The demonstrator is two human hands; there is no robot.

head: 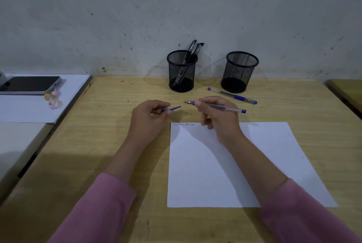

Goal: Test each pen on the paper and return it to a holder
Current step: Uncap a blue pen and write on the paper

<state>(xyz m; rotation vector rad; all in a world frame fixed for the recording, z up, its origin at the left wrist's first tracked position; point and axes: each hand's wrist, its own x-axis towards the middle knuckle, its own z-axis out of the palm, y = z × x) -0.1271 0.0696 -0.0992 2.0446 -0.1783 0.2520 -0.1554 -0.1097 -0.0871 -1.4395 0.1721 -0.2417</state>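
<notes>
My right hand grips an uncapped blue pen, its metal tip pointing left, just above the top edge of the white paper. My left hand pinches the pen's blue cap a short gap left of the tip. A few small scribbles sit at the paper's top left corner. A second blue pen, capped, lies on the desk in front of the right mesh holder, which looks empty. The left mesh holder contains several black pens.
The wooden desk ends at a grey wall behind the holders. To the left, a phone with a bead charm lies on white sheets on an adjoining surface. Another desk edge shows at far right.
</notes>
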